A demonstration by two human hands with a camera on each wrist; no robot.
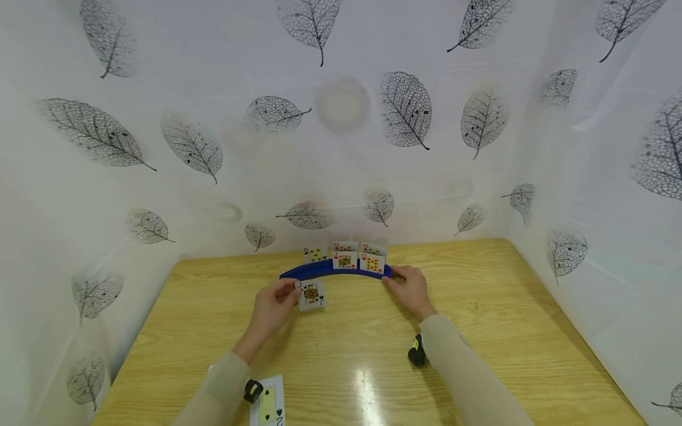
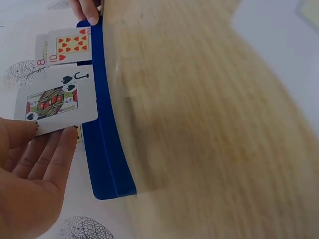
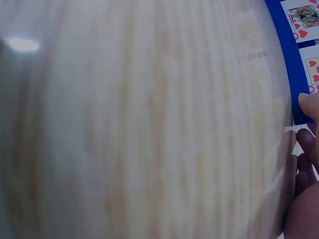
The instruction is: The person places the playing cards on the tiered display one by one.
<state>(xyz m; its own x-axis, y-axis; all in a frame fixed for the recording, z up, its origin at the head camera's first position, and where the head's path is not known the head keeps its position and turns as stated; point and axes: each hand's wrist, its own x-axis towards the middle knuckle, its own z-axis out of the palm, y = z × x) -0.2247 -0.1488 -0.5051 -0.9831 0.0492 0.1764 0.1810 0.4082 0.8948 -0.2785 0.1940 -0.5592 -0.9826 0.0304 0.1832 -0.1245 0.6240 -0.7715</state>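
My left hand (image 1: 273, 305) pinches a jack of spades (image 1: 311, 295) at its left edge, between the thumb and the fingers. In the head view the card is in front of a curved blue card holder (image 1: 319, 272); in the left wrist view the jack (image 2: 57, 99) overlaps the holder. My right hand (image 1: 410, 289) grips the holder's right end, with the thumb (image 3: 309, 105) on its near face. Cards stand in the holder in two rows. At the front are a red face card (image 1: 345, 261) and the ten of hearts (image 1: 372, 264); a black-suited card (image 1: 315, 254) stands at the left.
A two of spades (image 1: 268, 402) lies face up on the wooden table (image 1: 341, 343) beside my left forearm, partly covered by it. Black wrist straps (image 1: 417, 351) show at both sleeves. A white leaf-print sheet (image 1: 341, 165) walls the table at the back and sides.
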